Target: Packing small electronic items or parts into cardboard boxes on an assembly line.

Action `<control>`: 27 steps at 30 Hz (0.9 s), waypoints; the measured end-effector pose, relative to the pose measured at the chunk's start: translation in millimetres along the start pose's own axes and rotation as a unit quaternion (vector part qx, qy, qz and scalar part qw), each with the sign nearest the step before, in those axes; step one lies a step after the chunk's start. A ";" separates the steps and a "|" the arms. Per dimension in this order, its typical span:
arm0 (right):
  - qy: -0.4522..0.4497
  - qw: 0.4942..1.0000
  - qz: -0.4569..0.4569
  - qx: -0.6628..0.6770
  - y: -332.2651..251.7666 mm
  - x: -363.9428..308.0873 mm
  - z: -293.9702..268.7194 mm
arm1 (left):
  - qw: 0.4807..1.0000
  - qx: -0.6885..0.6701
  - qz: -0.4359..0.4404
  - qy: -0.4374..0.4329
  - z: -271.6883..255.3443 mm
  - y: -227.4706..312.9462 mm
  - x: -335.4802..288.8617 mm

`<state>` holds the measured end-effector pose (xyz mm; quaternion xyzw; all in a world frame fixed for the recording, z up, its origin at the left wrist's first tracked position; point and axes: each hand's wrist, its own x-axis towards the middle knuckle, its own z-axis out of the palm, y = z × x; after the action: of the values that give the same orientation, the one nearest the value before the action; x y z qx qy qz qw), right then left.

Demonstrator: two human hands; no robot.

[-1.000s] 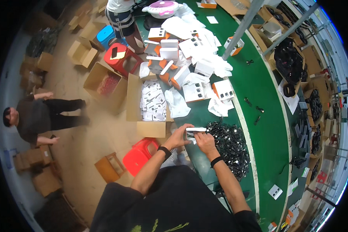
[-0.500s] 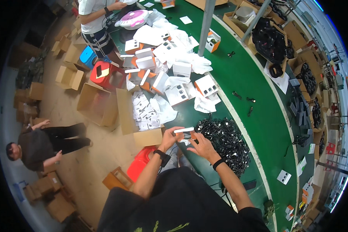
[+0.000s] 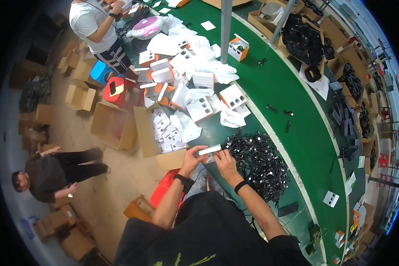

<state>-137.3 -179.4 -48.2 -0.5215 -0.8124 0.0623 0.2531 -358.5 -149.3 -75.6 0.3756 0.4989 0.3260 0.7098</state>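
While hands (image 3: 191, 160) hold box (image 3: 209, 150), white papers (image 3: 166, 134) in carton (image 3: 146, 129)

- Factory packing floor, looks like small electronics
- Long green work surface (image 3: 303, 133) with pale edging, running near to far
- Loose heap of black cables (image 3: 261, 170) near, white-and-orange product boxes (image 3: 232, 95) piled beyond
- Open cartons (image 3: 333, 25) of bulk parts along the right
- Brown shipping cartons (image 3: 80, 97), red plastic stool (image 3: 118, 98) on left floor

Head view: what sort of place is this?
Probably a packing workshop: a heap of black cables and white-and-orange boxes share a green table, with open cardboard cartons on the floor.
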 end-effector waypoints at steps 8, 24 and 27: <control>-0.042 0.994 -0.037 0.092 9.3 4.1 -11.1 | 0.967 0.166 0.104 0.164 39.0 -19.9 -4.1; -0.155 0.986 -0.028 0.045 8.3 -17.8 -0.4 | 0.998 0.009 0.037 0.040 21.9 5.5 -13.1; -0.165 0.985 -0.017 0.058 -0.2 -12.9 -8.1 | 0.996 0.016 0.068 0.061 15.9 -7.9 -8.1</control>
<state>-129.4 -192.2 -45.6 -0.4745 -0.8470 0.1895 0.1467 -345.0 -163.4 -75.1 0.3992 0.5200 0.3875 0.6482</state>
